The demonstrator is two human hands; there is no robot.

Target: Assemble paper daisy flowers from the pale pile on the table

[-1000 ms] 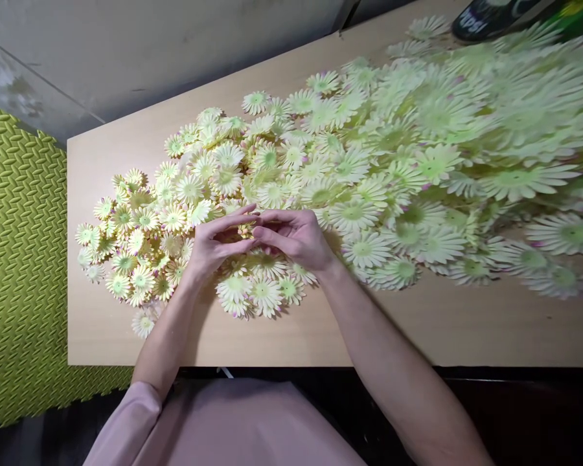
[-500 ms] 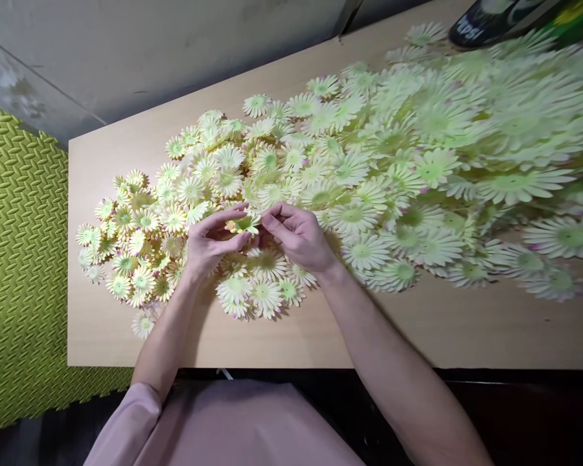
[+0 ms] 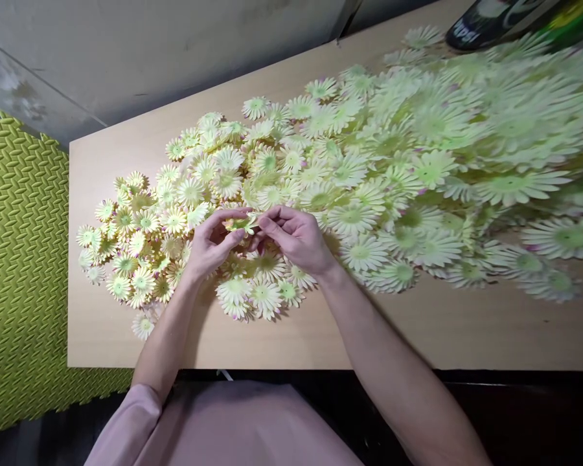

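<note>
Between my two hands is a small pale yellow-green artificial flower (image 3: 240, 224), seen partly edge-on. My left hand (image 3: 211, 244) curls around its left side, fingers and thumb closed on it. On its right side, my right hand (image 3: 294, 238) pinches at the petals with thumb and forefinger; the fingertips partly hide what they grip. Below and around both hands lies a big heap of similar daisy-like flower heads (image 3: 352, 217), cream petals with green centres and some pink tips.
The heap spreads over a light wooden table (image 3: 126, 349), larger blooms to the right. A dark Pepsi bottle (image 3: 479, 26) and a green packet or bottle (image 3: 571, 22) stand at the back right. A grey wall (image 3: 175, 52) runs behind; a yellow-green foam mat (image 3: 19, 259) is at left.
The flower between my hands has tilted slightly and shifted a little left. My left thumb has drawn back left, and my right fingers have moved slightly closer in.
</note>
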